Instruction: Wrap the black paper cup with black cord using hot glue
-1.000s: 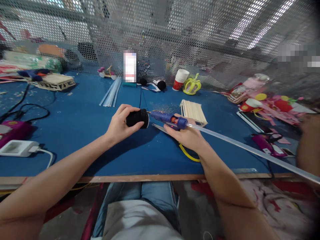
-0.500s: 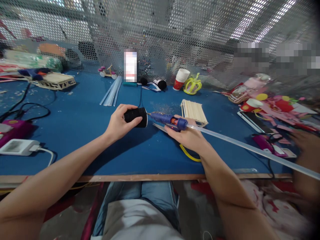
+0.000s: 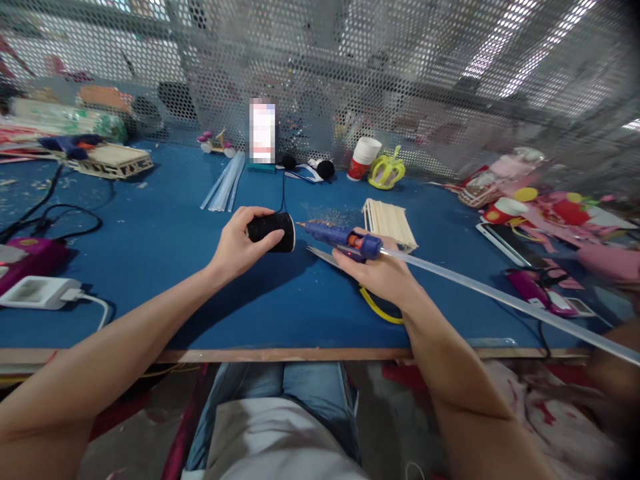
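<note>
The left hand (image 3: 237, 248) has its grip closed around a black roll (image 3: 271, 231); the right hand (image 3: 380, 273) clasps a blue glue gun (image 3: 340, 237), nozzle just short of the roll. This looks like the gluing step, and the next move calls for touching the nozzle to the roll's end.

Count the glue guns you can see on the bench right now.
2. One blue glue gun is in the right hand, nozzle toward the black cup held by the left hand. Another glue gun lies far left; others may be hidden in clutter.

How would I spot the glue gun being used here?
On the blue table, look at the middle, where the right hand grips a blue glue gun. Unlike anything nearby, a long clear glue stick trails from its back.
</note>
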A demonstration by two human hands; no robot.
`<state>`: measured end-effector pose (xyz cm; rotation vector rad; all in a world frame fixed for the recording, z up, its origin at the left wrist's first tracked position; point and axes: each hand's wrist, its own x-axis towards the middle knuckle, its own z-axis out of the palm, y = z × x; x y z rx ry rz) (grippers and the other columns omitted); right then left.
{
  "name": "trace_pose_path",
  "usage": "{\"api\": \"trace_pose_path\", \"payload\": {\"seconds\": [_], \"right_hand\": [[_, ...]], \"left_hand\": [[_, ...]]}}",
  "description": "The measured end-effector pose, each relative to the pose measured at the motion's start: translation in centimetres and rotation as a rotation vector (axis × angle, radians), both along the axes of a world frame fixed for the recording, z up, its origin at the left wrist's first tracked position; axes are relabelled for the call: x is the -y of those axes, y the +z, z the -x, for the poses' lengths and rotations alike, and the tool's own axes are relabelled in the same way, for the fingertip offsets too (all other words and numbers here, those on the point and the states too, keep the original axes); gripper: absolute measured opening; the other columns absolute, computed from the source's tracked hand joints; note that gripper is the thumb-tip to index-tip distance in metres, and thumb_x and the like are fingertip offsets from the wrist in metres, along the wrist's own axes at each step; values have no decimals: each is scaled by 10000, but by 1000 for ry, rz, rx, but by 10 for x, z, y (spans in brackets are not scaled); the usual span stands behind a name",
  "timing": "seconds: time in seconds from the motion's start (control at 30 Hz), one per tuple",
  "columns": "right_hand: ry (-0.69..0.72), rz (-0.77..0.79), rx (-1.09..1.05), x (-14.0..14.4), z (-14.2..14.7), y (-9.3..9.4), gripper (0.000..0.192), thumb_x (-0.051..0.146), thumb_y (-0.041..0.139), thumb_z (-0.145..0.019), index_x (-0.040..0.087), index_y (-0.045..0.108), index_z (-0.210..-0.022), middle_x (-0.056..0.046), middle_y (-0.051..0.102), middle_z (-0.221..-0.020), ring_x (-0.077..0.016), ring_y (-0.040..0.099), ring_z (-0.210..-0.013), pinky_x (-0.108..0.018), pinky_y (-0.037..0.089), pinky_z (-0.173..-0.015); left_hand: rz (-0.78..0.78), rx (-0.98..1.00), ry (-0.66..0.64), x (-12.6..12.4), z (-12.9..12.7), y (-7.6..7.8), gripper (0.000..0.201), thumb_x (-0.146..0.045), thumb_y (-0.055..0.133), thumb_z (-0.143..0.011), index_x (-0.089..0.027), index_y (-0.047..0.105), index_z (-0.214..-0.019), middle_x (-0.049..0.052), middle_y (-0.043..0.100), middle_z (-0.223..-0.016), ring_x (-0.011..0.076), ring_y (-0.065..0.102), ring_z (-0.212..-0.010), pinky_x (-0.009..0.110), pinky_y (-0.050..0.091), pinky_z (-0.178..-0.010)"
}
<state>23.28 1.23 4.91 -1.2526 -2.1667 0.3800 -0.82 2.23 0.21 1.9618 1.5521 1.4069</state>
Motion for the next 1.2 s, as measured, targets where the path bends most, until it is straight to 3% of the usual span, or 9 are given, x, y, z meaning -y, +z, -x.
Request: {"api": "trace_pose_path", "payload": {"seconds": [0.2, 0.7, 1.2], "right_hand": [[21, -11, -15, 0, 2, 0, 191, 329, 567, -763, 205, 480, -646, 34, 477, -563, -103, 439, -510, -246, 336, -506], [20, -9, 66, 0, 1, 0, 208, 297, 579, -743, 201, 444, -618, 49, 440, -524, -89, 404, -482, -236, 299, -488], [69, 60, 85, 4, 1, 5, 141, 286, 571, -754, 191, 509, -669, 36, 499, -573, -97, 459, -526, -238, 337, -528]], "left_hand": [[-48, -40, -10, 2, -2, 2, 350, -360, 638, -736, -181, 593, -1033, 51, 605, -980, 183, 572, -914, 308, 456, -796], [6, -13, 21, 0, -1, 1, 357, -386, 636, -733, -192, 597, -1030, 50, 614, -986, 179, 578, -884, 307, 458, -773], [41, 17, 45, -2, 1, 1, 369, -417, 628, -730, -190, 603, -1021, 50, 624, -965, 181, 582, -854, 310, 459, -755]]}}
